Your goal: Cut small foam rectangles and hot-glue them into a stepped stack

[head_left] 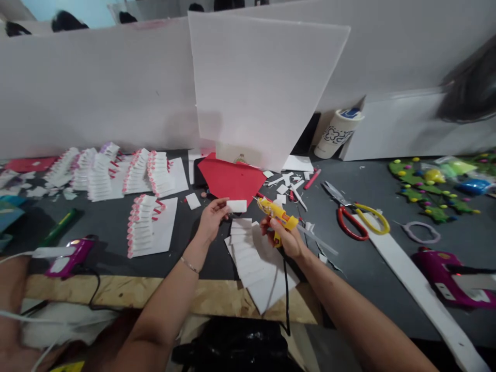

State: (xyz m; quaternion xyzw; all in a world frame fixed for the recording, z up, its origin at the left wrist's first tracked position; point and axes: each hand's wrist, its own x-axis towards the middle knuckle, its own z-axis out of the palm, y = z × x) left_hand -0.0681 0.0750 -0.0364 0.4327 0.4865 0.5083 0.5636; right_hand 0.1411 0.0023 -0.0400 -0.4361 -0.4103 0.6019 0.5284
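My left hand [214, 217] pinches the left end of a small white rectangular piece [237, 206] above the dark table. A yellow glue gun [276, 211] is gripped in my right hand [284, 236], its nozzle pointing left toward that piece with a small gap between them. A clear glue stick [320, 239] sticks out of the gun's back, and its black cord hangs over the table's edge. Just below my hands lies a white sheet [267, 289] bearing a row of overlapping white strips [247, 253]. Red paper [236, 178] lies behind my left hand.
Finished-looking strip rows with pink ends [141, 227] lie at left. Red-and-yellow scissors [354, 212], a long white strip [418, 279] and a purple power strip [451, 279] lie right. Paper scraps [292, 186] are behind the gun. A white board [267, 82] stands at the back. Another person's arm [13, 299] shows left.
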